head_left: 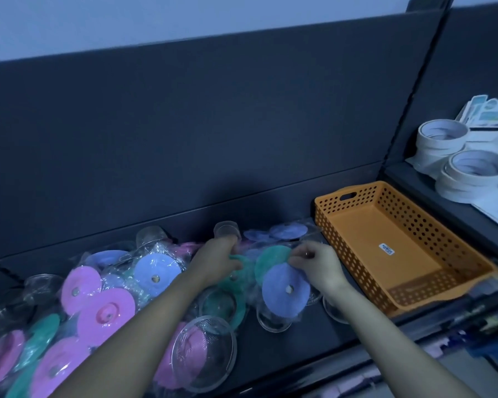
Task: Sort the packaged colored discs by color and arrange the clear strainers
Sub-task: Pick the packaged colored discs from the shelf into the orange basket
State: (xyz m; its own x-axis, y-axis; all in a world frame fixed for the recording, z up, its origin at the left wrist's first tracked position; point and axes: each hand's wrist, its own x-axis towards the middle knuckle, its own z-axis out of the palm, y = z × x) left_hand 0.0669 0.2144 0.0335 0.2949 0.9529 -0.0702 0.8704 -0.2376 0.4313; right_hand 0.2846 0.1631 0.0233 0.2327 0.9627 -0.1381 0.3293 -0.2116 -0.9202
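Both hands work at the middle of a dark shelf. The left hand closes its fingers on a green packaged disc; the right hand pinches the wrapper of a blue packaged disc. At eight o'clock, pink discs, more blue and green ones and a clear strainer lie heaped. At three o'clock sits an empty orange perforated basket; at two o'clock, tape rolls stand on the neighbouring shelf. A dark back panel rises behind.
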